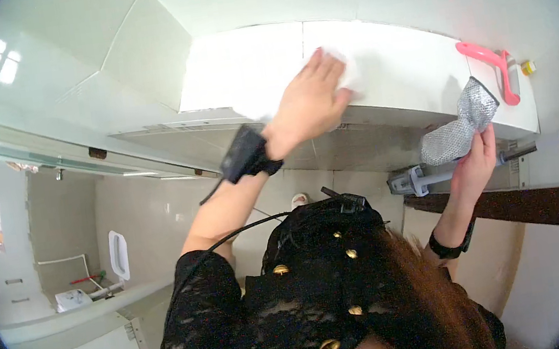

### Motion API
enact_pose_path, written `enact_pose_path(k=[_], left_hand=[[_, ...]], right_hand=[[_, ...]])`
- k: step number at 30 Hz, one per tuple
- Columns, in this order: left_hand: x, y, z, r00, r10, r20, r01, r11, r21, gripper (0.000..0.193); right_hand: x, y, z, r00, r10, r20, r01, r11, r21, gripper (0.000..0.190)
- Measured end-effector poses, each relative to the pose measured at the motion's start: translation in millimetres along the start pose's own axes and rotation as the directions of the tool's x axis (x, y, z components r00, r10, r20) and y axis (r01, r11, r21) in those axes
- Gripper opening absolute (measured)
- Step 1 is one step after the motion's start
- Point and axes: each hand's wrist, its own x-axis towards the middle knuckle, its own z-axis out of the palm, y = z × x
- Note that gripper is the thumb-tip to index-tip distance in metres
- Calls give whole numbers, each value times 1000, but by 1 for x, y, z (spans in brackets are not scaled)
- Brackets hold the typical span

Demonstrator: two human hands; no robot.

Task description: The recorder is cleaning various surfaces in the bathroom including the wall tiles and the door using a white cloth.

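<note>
My left hand [309, 101] lies palm down, fingers stretched, over a white cloth or wipe [348, 73] on a white tiled ledge [404, 73]. Most of the cloth is hidden under the hand, and its edge is blurred. Between the fingertips of my right hand [476, 162] hangs a silver mesh scrubbing cloth [447, 142], pinched at its middle, in front of the ledge's right part. Behind it, a pink plastic-handled tool [486, 57], possibly a squeegee, rests on the ledge.
A small yellow and white item [528, 67] sits by the wall past the pink tool. Below my right hand is a grey long-handled tool [418, 180]. Along the left runs a glass panel edge [70, 157]. A black cable [244, 227] trails from my left wrist.
</note>
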Motion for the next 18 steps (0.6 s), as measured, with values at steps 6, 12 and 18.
enact_pose_path(k=[6,12,18], left_hand=[[-64,-108,-40,802,-555,-220,584,654,480,57],[1,-98,-22,819,-525,-231,574,746,338,65],[-60,-45,-11,949,-284,-138,308,929,204,64]], right_hand=[[-11,5,-19,999,-12,-46,8,997,-81,32],[-20,11,-42,997,8,-74,-15,995,-95,34],[-18,10,-44,990,39,-132,-60,985,-161,35]])
